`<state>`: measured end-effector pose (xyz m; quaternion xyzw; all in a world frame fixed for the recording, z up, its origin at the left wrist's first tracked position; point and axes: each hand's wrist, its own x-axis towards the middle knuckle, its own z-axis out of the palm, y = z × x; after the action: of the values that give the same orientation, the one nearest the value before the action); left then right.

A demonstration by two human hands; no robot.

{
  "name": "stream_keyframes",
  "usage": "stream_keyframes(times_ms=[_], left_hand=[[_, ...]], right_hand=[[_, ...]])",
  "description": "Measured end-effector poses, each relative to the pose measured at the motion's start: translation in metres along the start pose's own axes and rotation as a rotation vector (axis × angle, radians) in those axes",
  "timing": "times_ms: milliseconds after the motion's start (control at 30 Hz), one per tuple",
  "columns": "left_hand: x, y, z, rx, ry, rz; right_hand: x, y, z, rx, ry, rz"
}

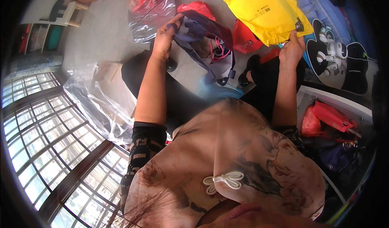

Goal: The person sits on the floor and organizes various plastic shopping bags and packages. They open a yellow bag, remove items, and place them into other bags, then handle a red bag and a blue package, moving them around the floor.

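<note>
My left hand (164,41) grips the rim of a dark navy bag (187,45), whose mouth gapes toward me. Inside it lies a bright pink cord (220,50) among pale items that I cannot make out. In my right hand (292,50) is the lower edge of a yellow bag (258,14), raised to the right of the navy one and bearing dark printing. Behind the two bags, a red bag (244,38) and another red bundle (197,10) rest on the floor. Something light blue (217,86) shows between my knees, blurred and partly hidden.
Clear plastic packaging (149,18) lies on the floor ahead. More plastic wrap (97,97) covers a cardboard box at my left, beside a barred window (54,137). To my right stand an open drawer (334,96) holding red items and a black mat (357,67) beside white gadgets (332,51).
</note>
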<state>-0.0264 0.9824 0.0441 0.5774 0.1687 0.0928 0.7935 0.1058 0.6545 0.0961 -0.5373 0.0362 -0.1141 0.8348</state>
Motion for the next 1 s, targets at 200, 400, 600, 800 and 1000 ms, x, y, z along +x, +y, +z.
stream_keyframes(times_ms=[200,400,600,800,1000], left_hand=[[0.009,-0.003,0.001,-0.158,-0.018,-0.119],[0.013,-0.007,0.003,-0.161,0.036,-0.184],[0.016,-0.003,0.007,-0.145,0.032,0.053],[0.003,0.005,0.014,0.017,-0.183,-0.050],[0.001,0.001,0.018,0.004,-0.358,-0.201]], right_hand=[[0.001,0.000,-0.006,-0.068,-0.018,0.006],[-0.001,-0.003,-0.006,-0.075,-0.046,0.001],[-0.005,0.008,0.006,-0.030,-0.191,0.046],[-0.015,0.038,0.039,-0.029,-0.322,0.185],[-0.022,0.057,0.044,0.050,-0.429,0.363]])
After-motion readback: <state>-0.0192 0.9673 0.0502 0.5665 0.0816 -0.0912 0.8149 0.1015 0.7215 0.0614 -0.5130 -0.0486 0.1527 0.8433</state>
